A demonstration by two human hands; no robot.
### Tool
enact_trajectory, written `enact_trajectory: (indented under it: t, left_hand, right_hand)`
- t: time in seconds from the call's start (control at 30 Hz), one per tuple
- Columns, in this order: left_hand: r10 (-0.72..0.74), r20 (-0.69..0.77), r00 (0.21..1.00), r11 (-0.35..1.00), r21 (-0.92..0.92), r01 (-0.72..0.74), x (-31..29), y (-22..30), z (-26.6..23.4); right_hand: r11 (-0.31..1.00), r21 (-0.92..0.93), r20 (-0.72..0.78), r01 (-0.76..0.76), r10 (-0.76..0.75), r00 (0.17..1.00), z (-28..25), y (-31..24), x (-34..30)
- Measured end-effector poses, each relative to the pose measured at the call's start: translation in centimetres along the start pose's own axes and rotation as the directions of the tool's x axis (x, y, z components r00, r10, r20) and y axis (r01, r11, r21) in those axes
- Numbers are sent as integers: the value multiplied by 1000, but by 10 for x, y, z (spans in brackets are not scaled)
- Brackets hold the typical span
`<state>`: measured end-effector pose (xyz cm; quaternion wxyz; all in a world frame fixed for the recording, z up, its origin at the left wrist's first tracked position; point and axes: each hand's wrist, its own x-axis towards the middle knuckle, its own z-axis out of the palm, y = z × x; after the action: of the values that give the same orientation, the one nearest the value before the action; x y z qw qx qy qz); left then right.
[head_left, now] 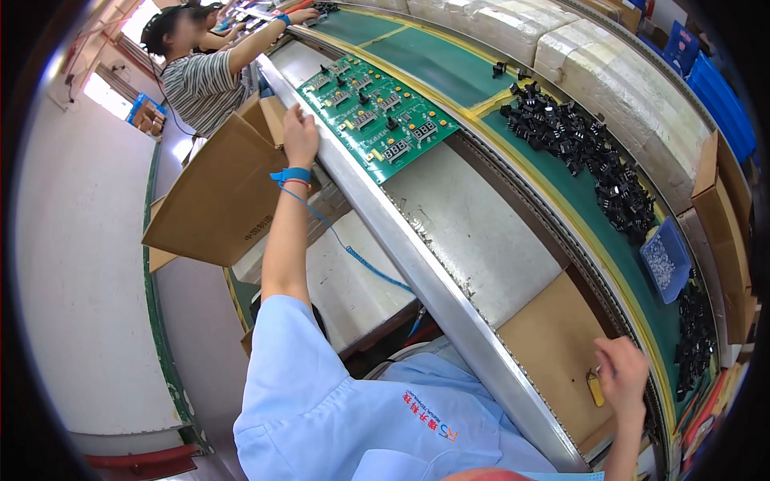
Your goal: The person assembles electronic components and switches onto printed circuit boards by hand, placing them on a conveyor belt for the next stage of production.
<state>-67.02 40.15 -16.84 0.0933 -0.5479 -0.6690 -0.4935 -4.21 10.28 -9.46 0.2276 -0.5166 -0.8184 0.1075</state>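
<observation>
My left hand [301,138] is at the metal rail, beside the left edge of a green circuit board [377,112]. Its fingers are bent and close together, and whatever they may hold is hidden. A blue wrist strap [290,175] with a coiled cord circles that wrist. The board carries digit displays, small yellow parts and several upright black parts. At the lower right, my right hand [623,373] is above a brown board, its fingers curled; I cannot make out anything in them. Right by these fingers is a small yellow object [595,389].
A long metal rail [417,256] runs diagonally in front of me. Black components [573,132] lie heaped on the green belt [433,60], near a blue bin [667,260] of small clear pieces. A cardboard box [233,188] stands left; another person [200,84] works at the far left.
</observation>
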Motion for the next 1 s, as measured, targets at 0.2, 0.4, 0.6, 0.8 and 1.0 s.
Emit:
enact_trajectory:
  t: [0.2,0.4,0.6,0.8,1.0]
  left_hand:
    - [-79,157,984,958,285,32,32,-1,29]
    - [-102,274,956,852,520,-58,39,10,36]
    - [76,295,953,864,458,-210,19,30,34]
    - [226,283,932,843,422,-333,-28,76,5]
    - [394,338,855,799,334,-500,-80,141,-15]
  right_hand:
    - [957,-275,-186,-91,40,982,-60,36,57]
    - [903,-344,-122,-259,231,965,-66,100,64]
    - [832,-488,-54,-265,274,960,-54,93,70]
    - [902,-309,-7,-302,315,949,-43,103,84]
    - [923,-271,-62,-271,265,962,-42,114,78]
